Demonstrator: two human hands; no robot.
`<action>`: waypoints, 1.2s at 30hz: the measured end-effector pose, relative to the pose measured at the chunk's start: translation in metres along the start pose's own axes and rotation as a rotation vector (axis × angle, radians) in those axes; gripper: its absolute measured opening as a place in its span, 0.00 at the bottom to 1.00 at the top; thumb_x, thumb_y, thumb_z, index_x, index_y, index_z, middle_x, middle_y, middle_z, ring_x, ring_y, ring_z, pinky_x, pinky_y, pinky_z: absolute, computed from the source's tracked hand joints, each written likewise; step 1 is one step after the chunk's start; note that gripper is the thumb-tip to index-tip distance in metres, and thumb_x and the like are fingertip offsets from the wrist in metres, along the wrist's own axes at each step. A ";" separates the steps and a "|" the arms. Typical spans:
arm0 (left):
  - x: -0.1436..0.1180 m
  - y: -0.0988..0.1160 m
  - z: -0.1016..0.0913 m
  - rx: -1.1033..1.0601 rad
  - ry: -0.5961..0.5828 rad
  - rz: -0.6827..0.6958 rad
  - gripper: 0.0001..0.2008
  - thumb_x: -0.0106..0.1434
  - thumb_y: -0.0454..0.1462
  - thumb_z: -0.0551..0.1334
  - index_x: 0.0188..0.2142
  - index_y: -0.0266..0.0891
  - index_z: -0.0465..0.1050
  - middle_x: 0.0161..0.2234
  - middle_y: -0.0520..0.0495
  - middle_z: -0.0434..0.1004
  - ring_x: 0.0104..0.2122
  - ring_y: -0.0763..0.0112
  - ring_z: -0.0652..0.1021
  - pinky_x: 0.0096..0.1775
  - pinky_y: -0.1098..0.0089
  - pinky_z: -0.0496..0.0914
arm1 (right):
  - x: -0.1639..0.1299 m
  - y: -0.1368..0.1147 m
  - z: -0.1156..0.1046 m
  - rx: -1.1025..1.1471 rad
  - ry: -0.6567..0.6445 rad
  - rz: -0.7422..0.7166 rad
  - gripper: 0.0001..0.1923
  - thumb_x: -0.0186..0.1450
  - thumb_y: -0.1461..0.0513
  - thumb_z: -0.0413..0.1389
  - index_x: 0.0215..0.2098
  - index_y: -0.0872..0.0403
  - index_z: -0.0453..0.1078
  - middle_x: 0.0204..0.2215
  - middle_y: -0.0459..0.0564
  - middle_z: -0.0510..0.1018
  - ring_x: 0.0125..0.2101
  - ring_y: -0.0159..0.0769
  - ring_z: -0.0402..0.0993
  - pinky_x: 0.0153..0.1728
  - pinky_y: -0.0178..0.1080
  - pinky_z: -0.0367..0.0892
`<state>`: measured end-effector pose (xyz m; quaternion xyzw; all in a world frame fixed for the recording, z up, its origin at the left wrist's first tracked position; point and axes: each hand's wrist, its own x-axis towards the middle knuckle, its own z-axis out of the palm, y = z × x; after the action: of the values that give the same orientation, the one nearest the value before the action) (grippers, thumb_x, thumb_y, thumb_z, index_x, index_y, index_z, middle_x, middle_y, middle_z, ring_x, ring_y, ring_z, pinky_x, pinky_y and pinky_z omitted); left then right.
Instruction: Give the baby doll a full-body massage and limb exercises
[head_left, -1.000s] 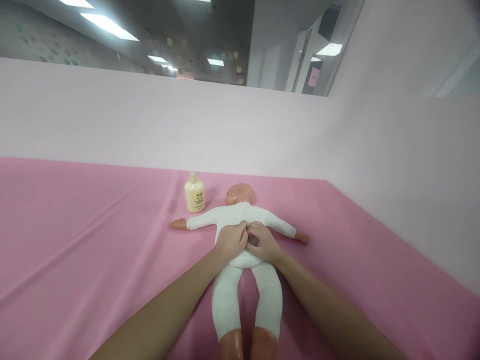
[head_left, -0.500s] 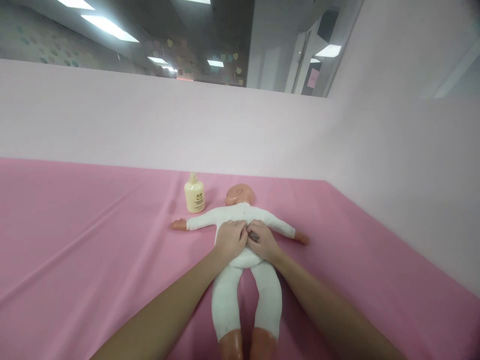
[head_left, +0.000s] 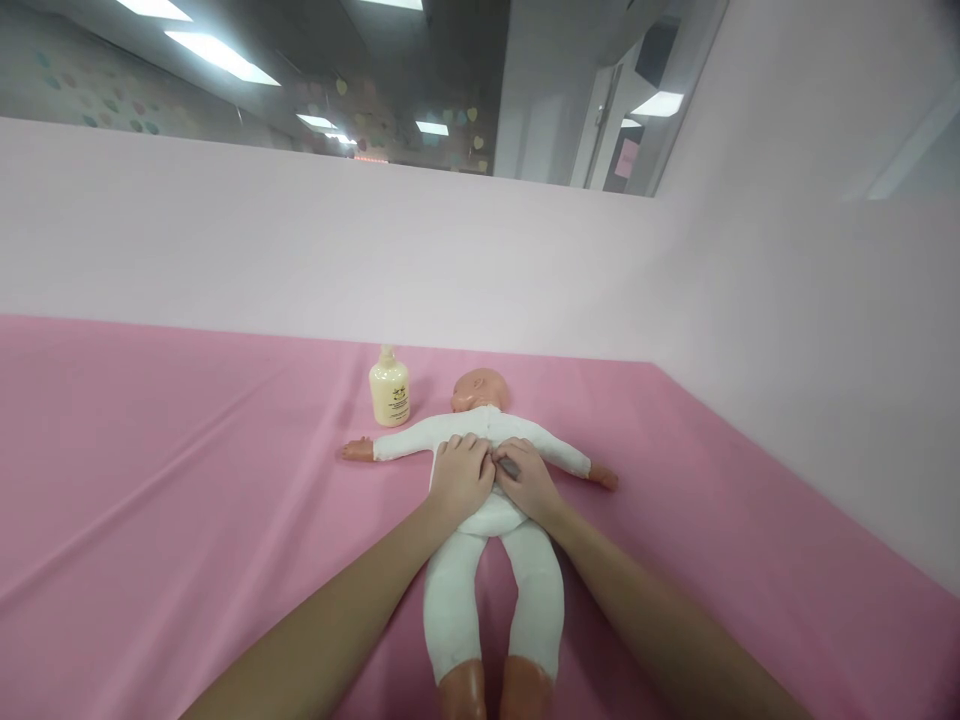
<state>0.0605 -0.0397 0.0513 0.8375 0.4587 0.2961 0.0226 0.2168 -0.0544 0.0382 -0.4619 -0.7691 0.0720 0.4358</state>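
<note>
To the left, upright on the pink cover [head_left: 187, 480], a cream pump bottle [head_left: 391, 395], near the outstretched arm of a baby doll [head_left: 489, 518]. Next, a released left hand [head_left: 462, 474], palm down on the white-clothed torso, fingers lightly bent. In the middle, the doll itself, laid out on the cover: probably light, likely soft in the torso, stiffer and slicker at head and lower legs; best held around the trunk, head supported. Directly beneath both palms, touching. Farther right, a released right hand [head_left: 532, 485], loosely arched, clasping nothing visible.
</note>
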 end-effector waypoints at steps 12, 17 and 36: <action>0.000 -0.004 0.007 -0.016 0.082 -0.042 0.15 0.65 0.35 0.53 0.51 0.39 0.66 0.57 0.42 0.67 0.56 0.56 0.66 0.56 0.55 0.61 | -0.003 0.011 0.003 -0.048 0.032 0.090 0.14 0.63 0.65 0.52 0.47 0.50 0.70 0.50 0.52 0.74 0.53 0.44 0.67 0.58 0.52 0.60; 0.001 -0.008 0.013 -0.028 0.010 -0.056 0.21 0.67 0.37 0.50 0.59 0.38 0.62 0.67 0.42 0.56 0.67 0.56 0.55 0.65 0.51 0.50 | -0.003 0.011 0.003 -0.075 0.037 0.137 0.23 0.65 0.62 0.51 0.59 0.51 0.63 0.57 0.54 0.69 0.59 0.44 0.62 0.62 0.52 0.56; -0.002 0.000 -0.004 -0.027 -0.062 0.134 0.12 0.65 0.35 0.51 0.28 0.40 0.69 0.30 0.47 0.76 0.33 0.64 0.74 0.40 0.62 0.66 | -0.005 -0.005 -0.007 -0.082 -0.083 -0.143 0.10 0.64 0.66 0.46 0.26 0.51 0.63 0.26 0.48 0.70 0.30 0.38 0.66 0.35 0.42 0.64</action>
<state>0.0577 -0.0418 0.0536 0.8747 0.3967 0.2770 0.0281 0.2201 -0.0636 0.0420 -0.4199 -0.8199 0.0282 0.3882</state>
